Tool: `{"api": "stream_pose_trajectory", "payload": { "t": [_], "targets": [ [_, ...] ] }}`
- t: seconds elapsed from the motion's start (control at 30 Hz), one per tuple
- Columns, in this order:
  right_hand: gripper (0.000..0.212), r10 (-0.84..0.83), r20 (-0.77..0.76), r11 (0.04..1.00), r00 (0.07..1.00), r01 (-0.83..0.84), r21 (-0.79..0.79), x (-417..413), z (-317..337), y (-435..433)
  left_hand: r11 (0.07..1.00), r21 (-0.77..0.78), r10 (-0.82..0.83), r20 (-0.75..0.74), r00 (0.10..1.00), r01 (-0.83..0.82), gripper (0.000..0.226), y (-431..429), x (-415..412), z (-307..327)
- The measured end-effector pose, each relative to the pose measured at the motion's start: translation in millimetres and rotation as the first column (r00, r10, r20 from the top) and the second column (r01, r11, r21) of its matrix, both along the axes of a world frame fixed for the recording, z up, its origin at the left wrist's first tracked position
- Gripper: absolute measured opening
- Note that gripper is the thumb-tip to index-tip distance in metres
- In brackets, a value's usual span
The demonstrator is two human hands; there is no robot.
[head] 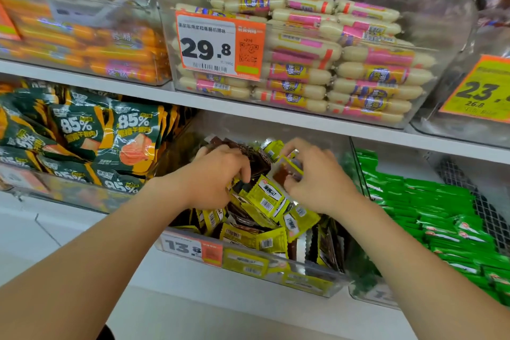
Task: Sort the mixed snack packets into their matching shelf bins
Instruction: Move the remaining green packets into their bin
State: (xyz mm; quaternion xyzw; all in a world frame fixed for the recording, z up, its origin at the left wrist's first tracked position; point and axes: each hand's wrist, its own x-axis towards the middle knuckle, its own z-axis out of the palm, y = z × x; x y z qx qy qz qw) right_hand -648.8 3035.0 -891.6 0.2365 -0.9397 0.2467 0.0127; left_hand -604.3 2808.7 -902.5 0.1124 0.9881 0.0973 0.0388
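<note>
Seen from the head camera, shop shelves fill the frame. In the lower middle a clear plastic bin (303, 266) sits on a white shelf, heaped with small yellow-green foil snack packets (248, 239) mixed with dark brown ones. Two bare forearms reach into it from the bottom edge. At the centre of the frame, the left hand (218, 174) has its fingers curled round a bunch of packets (260, 196), some dark brown and some yellow-green, held just above the heap. Just to its right, the right hand (320, 178) pinches a small yellow-edged packet with a clear window (287, 171) between thumb and fingertips; a brown snack shows through the window. A white and orange price label reading 13.8 (190, 247) is fixed to the bin's front wall. To the right, a neighbouring clear bin holds bright green packets (441, 215). At the left of the frame, dark green and orange pouches printed 85% (110, 135) fill another bin. Above, on the white upper shelf board (276, 112), a clear bin at top centre holds stacked pale sausage sticks with pink and yellow labels (367, 72) and carries an orange price label reading 29.8 (218, 44). Orange sausage sticks (91, 47) lie in the upper left, and a yellow price label (480, 88) shows at the right edge.
</note>
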Motion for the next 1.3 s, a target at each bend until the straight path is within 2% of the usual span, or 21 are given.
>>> {"api": "stream_pose_trajectory", "payload": {
  "t": [0.07, 0.1, 0.17, 0.23, 0.27, 0.33, 0.4, 0.47, 0.53, 0.6, 0.73, 0.87, 0.93, 1.03, 1.17, 1.23, 1.3],
  "targets": [
    [0.046, -0.047, -0.050, 0.995, 0.998, 0.051, 0.086, 1.9, 2.4, 3.1, 0.999, 0.032, -0.017, 0.015, 1.000, 0.016, 0.025, 2.0, -4.3, -5.6],
    [0.049, -0.073, -0.071, 0.982, 0.995, 0.084, 0.171, 3.5, 2.4, 3.9, 1.000, -0.014, -0.019, -0.002, 1.000, 0.019, 0.020, 3.9, -6.2, -9.4],
    [0.049, -0.133, -0.155, 0.920, 0.979, 0.180, 0.347, 7.2, -0.2, 2.8, 0.989, -0.147, -0.020, -0.019, 1.000, 0.017, 0.027, 8.5, -9.4, -15.0],
    [0.046, -0.128, -0.281, 0.867, 0.951, 0.245, 0.434, 11.8, -1.0, -2.9, 0.960, -0.280, 0.000, -0.041, 0.999, -0.012, 0.022, 11.2, -12.5, -16.3],
    [0.046, -0.073, -0.327, 0.876, 0.942, 0.217, 0.430, 12.6, -1.6, -7.2, 0.943, -0.331, 0.021, -0.056, 0.998, -0.038, 0.022, 11.3, -13.8, -16.8],
    [0.046, 0.118, -0.330, 0.917, 0.937, 0.024, 0.398, 12.8, -2.7, -18.6, 0.912, -0.400, 0.065, -0.067, 0.996, -0.086, 0.030, 9.4, -17.4, -19.7],
    [0.046, 0.253, -0.156, 0.928, 0.955, -0.194, 0.318, 14.7, -6.6, -31.0, 0.884, -0.454, 0.109, -0.038, 0.993, -0.114, 0.036, 9.6, -20.2, -22.6],
    [0.034, 0.310, 0.023, 0.911, 0.951, -0.303, 0.280, 16.7, -15.7, -40.1, 0.868, -0.479, 0.153, 0.011, 0.988, -0.130, 0.036, 11.6, -24.3, -25.1],
    [0.025, 0.298, 0.046, 0.866, 0.953, -0.290, 0.407, 12.6, -22.8, -39.9, 0.886, -0.438, 0.200, 0.061, 0.978, -0.154, 0.033, 13.0, -27.7, -23.9],
    [0.023, 0.252, -0.010, 0.823, 0.968, -0.209, 0.528, 6.4, -21.4, -33.4, 0.917, -0.367, 0.214, 0.120, 0.969, -0.157, 0.032, 12.3, -29.1, -20.7],
    [0.035, 0.218, -0.059, 0.785, 0.974, -0.140, 0.603, 8.7, -7.4, -26.3, 0.938, -0.280, 0.270, 0.224, 0.936, -0.204, 0.033, 20.0, -28.3, -11.8],
    [0.033, 0.220, -0.069, 0.792, 0.973, -0.137, 0.596, 13.4, -7.8, -21.9, 0.894, -0.269, 0.420, 0.220, 0.881, -0.359, 0.010, 44.7, -30.5, -15.4],
    [0.028, 0.226, -0.081, 0.805, 0.971, -0.139, 0.577, 13.9, -12.6, -18.0, 0.870, -0.309, 0.451, 0.183, 0.874, -0.384, 0.012, 55.0, -30.7, -24.4],
    [0.024, 0.234, -0.084, 0.828, 0.969, -0.153, 0.539, 13.7, -17.8, -11.8, 0.851, -0.313, 0.477, 0.129, 0.869, -0.421, 0.029, 61.7, -32.1, -32.8],
    [0.023, 0.234, -0.074, 0.833, 0.970, -0.160, 0.529, 15.9, -15.8, -3.9, 0.859, -0.201, 0.504, 0.165, 0.848, -0.471, 0.041, 56.4, -38.2, -34.0],
    [0.024, 0.224, -0.104, 0.839, 0.969, -0.138, 0.527, 17.2, -11.0, 0.6, 0.877, -0.129, 0.480, 0.199, 0.855, -0.462, 0.028, 54.6, -36.7, -32.4],
    [0.026, 0.203, -0.125, 0.842, 0.971, -0.108, 0.529, 18.9, -4.7, 5.3, 0.899, 0.008, 0.424, 0.239, 0.873, -0.439, 0.018, 55.9, -27.9, -27.2]
  ]
}}
